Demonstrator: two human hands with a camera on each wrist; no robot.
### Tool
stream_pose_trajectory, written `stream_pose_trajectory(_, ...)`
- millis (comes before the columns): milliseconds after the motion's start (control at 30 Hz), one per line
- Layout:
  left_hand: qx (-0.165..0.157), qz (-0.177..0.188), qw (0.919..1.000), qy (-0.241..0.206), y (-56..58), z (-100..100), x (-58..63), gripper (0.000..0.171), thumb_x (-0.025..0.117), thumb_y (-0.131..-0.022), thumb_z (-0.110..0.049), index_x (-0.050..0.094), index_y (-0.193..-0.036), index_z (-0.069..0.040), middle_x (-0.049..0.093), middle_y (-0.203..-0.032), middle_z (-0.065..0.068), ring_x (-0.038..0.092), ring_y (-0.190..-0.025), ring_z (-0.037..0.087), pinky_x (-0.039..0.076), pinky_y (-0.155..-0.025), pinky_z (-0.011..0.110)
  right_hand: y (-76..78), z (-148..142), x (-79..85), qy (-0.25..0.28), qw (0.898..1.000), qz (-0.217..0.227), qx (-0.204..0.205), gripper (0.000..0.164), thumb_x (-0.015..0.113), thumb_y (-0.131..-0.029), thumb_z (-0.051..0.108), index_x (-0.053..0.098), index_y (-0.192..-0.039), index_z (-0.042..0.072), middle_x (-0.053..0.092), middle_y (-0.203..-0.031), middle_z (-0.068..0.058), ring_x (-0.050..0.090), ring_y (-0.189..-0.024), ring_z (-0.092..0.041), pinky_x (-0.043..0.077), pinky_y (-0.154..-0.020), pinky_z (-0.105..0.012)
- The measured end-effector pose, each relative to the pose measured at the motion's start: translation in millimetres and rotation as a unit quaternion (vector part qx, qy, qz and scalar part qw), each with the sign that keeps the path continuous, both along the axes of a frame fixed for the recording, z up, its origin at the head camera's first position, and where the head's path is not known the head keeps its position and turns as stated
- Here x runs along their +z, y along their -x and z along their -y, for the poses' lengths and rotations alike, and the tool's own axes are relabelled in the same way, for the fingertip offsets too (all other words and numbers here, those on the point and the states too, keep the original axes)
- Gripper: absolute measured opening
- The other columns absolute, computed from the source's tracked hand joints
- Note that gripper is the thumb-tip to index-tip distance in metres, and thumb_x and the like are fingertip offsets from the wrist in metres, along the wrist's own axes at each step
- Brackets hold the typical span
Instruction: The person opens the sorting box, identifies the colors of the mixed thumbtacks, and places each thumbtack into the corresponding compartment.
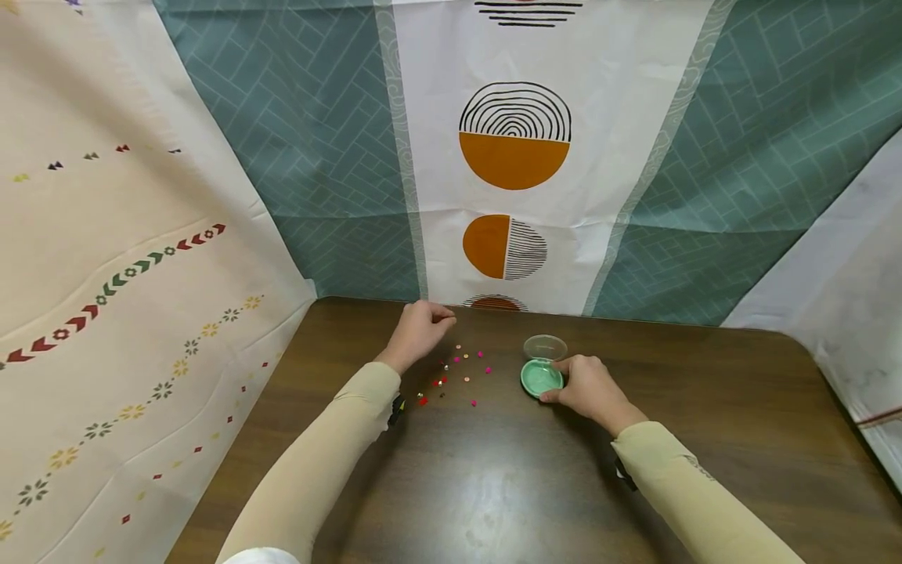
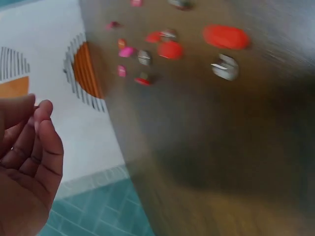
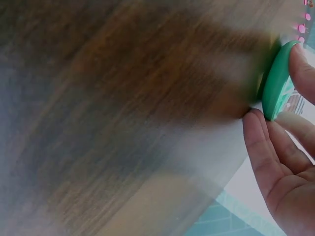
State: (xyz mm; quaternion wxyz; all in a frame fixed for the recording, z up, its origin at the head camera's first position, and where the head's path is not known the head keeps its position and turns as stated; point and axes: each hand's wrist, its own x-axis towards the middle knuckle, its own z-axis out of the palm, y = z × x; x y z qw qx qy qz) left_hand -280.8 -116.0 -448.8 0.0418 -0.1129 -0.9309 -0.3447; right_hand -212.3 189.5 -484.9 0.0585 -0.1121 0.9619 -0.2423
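Note:
My right hand (image 1: 590, 388) grips the edge of a small round green case (image 1: 524, 384), thumb on one side and fingers on the other. The case's clear lid (image 1: 545, 347) stands open at the back. In the right wrist view, the case's green side (image 3: 276, 81) lies between thumb and fingers. Left of the case, small pink, red, silver and copper-coloured gems (image 1: 474, 403) lie scattered on the table. Beyond them is my left hand (image 1: 419, 333), its thumb tip and fingertip pinched together. A tiny dark-red bit (image 2: 36, 106) shows between those tips, too small to identify.
The dark brown wooden table (image 1: 437, 501) reflects light near its front. Behind it hangs a teal and white patterned cloth (image 1: 338, 157). A cream cloth (image 1: 141, 352) borders the left side, and a pale cloth (image 1: 846, 258) the right.

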Motion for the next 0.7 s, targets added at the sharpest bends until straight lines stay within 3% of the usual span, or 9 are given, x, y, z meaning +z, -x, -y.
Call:
stream_pose_trajectory(167, -0.02, 0.026, 0.9977, 0.06, -9.3, 9.4, -14.1, 0.013, 0.065, -0.086, -0.022, 0.074, -0.092, -0.015, 0.072, -0.089, -0.004, 0.064, -0.077, 0.009, 0.052, -0.069, 0.028, -0.5, -0.6, -0.2, -0.006, 1.0, 0.004, -0.004, 0.072, 0.081, -0.065, 0.044, 0.06, -0.122, 0.006, 0.061, -0.123, -0.016, 0.056, -0.114, -0.033, 0.048, -0.088, -0.045)
stream_pose_trajectory(400, -0.037, 0.038, 0.9894, 0.135, -18.2, 3.8, -26.0, 0.011, 0.066, -0.085, -0.022, 0.075, -0.089, -0.016, 0.071, -0.086, -0.005, 0.062, -0.075, 0.008, 0.051, -0.067, 0.028, -0.3, -1.2, -0.1, -0.004, 1.0, 0.01, -0.011, 0.072, 0.081, -0.064, 0.044, 0.06, -0.122, 0.006, 0.061, -0.123, -0.016, 0.056, -0.114, -0.033, 0.048, -0.087, -0.045)
stream_pose_trajectory(700, -0.049, 0.04, 0.9827, 0.174, -23.0, -4.4, -33.7, 0.011, 0.068, -0.084, -0.026, 0.075, -0.085, -0.018, 0.072, -0.086, -0.006, 0.058, -0.068, 0.004, 0.05, -0.068, 0.028, 0.8, 1.5, 1.1, -0.001, 1.0, 0.014, -0.015, 0.071, 0.081, -0.064, 0.044, 0.062, -0.121, 0.006, 0.062, -0.121, -0.014, 0.057, -0.113, -0.032, 0.048, -0.087, -0.044)
